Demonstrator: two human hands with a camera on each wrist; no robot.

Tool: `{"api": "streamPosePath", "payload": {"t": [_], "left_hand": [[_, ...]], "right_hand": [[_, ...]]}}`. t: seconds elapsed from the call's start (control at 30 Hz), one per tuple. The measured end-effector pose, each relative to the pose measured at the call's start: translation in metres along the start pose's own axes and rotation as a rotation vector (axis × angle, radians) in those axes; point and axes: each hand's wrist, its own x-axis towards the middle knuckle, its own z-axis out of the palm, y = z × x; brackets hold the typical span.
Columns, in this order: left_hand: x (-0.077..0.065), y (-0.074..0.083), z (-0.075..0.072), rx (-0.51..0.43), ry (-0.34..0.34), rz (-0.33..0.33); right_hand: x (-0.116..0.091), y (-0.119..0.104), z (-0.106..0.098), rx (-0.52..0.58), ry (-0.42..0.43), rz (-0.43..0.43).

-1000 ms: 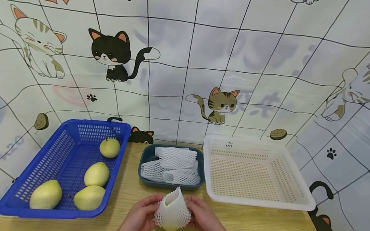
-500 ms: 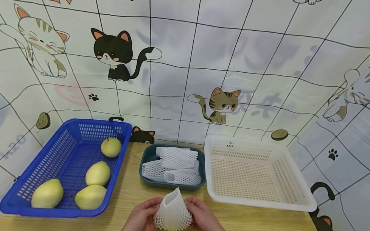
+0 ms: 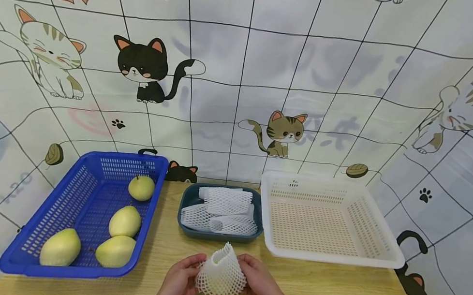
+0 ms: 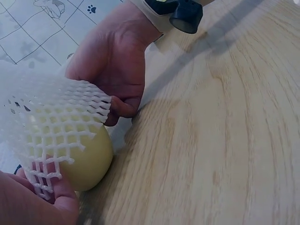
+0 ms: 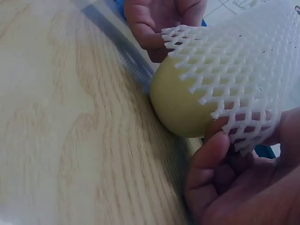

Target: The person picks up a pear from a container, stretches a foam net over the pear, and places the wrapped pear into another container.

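Observation:
A white foam net sleeve [image 3: 222, 272] is draped over a yellow-green pear [image 4: 91, 161] at the table's front middle. My left hand [image 3: 179, 280] pinches the sleeve's rim on one side, thumb and fingers curled on the mesh. On the opposite side my right hand [image 3: 263, 286] pinches the rim in the same way. Seen from both wrists, the pear's lower part sticks out bare below the mesh, close to the tabletop. In the head view the net hides nearly all of the pear, and the sleeve's top comes to a peak with an opening.
At the left stands a blue basket [image 3: 90, 208] with several pears, one of them a pear [image 3: 60, 247] near its front. A dark teal tray [image 3: 219, 237] behind my hands holds folded foam net sleeves [image 3: 228, 202]. The white basket [image 3: 331, 258] stands at the right, against the cat-patterned backdrop.
The net's lower edge has slid further down over the pear. Yellow skin showed below it in the head view a second ago and is now covered there. Both hands have lowered slightly.

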Motion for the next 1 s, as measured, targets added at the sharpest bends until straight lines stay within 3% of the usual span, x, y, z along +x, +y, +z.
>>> {"api": "streamPosePath", "payload": {"t": [0.3,0.5,0.77,1.0], "left_hand": [[-0.0005,0.0028,-0.0019,0.036,0.009,-0.033],[0.0024,0.0008,-0.0027,0.081,-0.024,0.001],[0.0030,-0.0011,-0.0031,0.277,-0.038,0.073],[0.0047,-0.0011,-0.0016,0.409,-0.028,0.095]], "right_hand": [[0.0025,0.0024,0.0026,-0.131,0.046,-0.100],[0.0041,0.0052,0.0044,-0.174,0.077,-0.109],[0.0033,0.0062,0.0069,-0.262,0.133,-0.151],[0.0045,0.0038,0.0067,-0.301,0.128,-0.156]]}}
